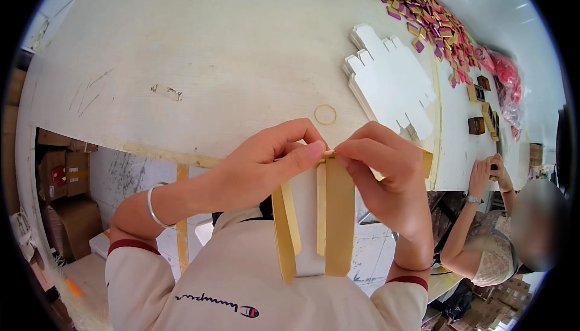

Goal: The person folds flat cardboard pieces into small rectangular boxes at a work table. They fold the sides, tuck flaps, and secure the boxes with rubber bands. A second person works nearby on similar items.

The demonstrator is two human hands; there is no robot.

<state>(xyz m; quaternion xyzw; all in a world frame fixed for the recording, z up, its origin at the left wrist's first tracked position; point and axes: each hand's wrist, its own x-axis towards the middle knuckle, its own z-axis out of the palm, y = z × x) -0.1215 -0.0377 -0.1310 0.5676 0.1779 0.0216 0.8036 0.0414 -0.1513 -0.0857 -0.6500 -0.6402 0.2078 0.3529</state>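
Observation:
A gold cardboard piece [339, 222] with long folded side flaps and a white inner panel hangs in front of my chest, past the table's near edge. My left hand [281, 153] pinches its upper edge between thumb and forefinger. Close beside it, my right hand [386, 162] is closed on the same edge, fingertips almost meeting the left thumb. The fingers hide part of the fold between them. Just beyond my hands a thin tan rubber band [325, 114] lies on the pale table [229, 59].
At the right lies a stack of white die-cut card blanks [393, 83]. Behind it spreads a heap of small purple, red and gold pieces [429, 17]. Small open boxes [490, 119] stand farther right, near a co-worker's hands [489, 171]. Brown cartons [75, 222] sit below left.

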